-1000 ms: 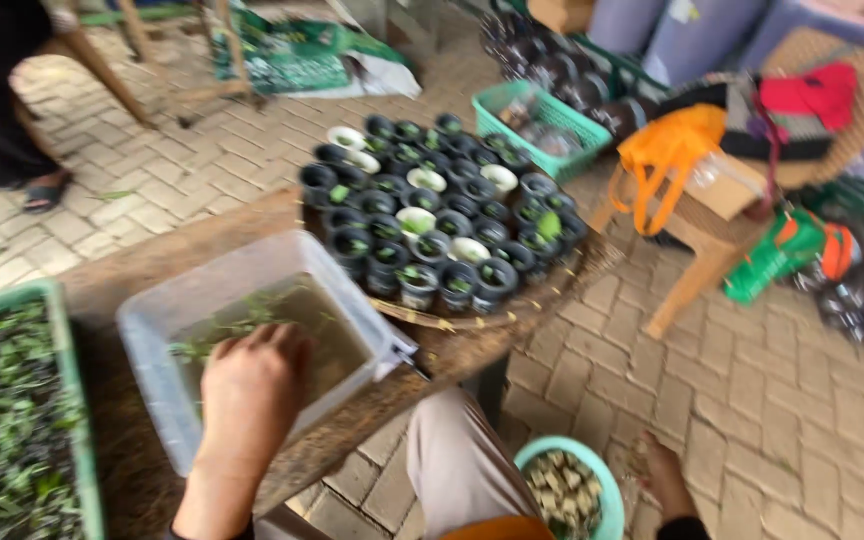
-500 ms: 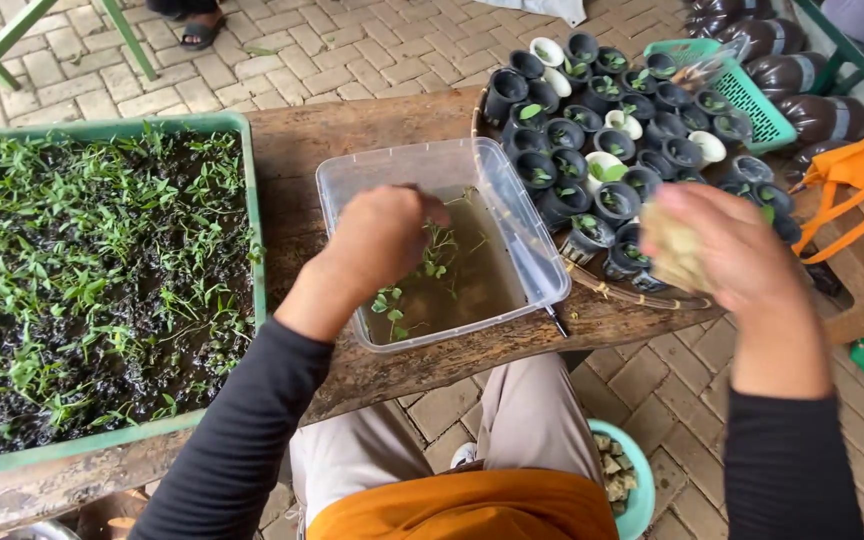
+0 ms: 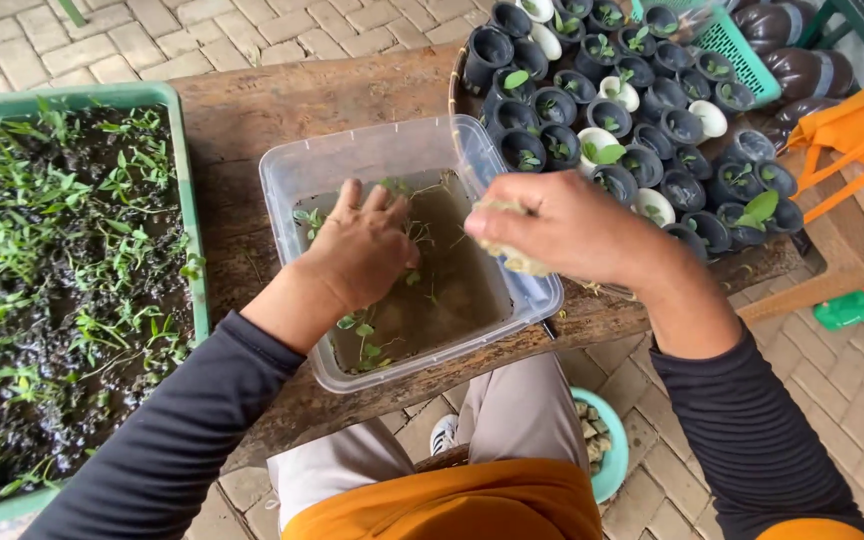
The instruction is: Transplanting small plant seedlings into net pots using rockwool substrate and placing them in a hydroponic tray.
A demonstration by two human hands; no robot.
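currently i am dipping my left hand [image 3: 362, 250] into the clear plastic tub [image 3: 282, 180] at table centre, fingers loosely spread among limp seedlings [image 3: 372, 350] floating in murky water. my right hand [image 3: 562, 225] is closing around a pale spongy block [image 3: 512, 255]. the seedlings are looking light, wet and fragile; i am judging the stem base the safest hold.

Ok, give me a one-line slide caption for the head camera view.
Left hand reaches into a clear tub of seedlings in water while the right hand holds a pale spongy block over it.
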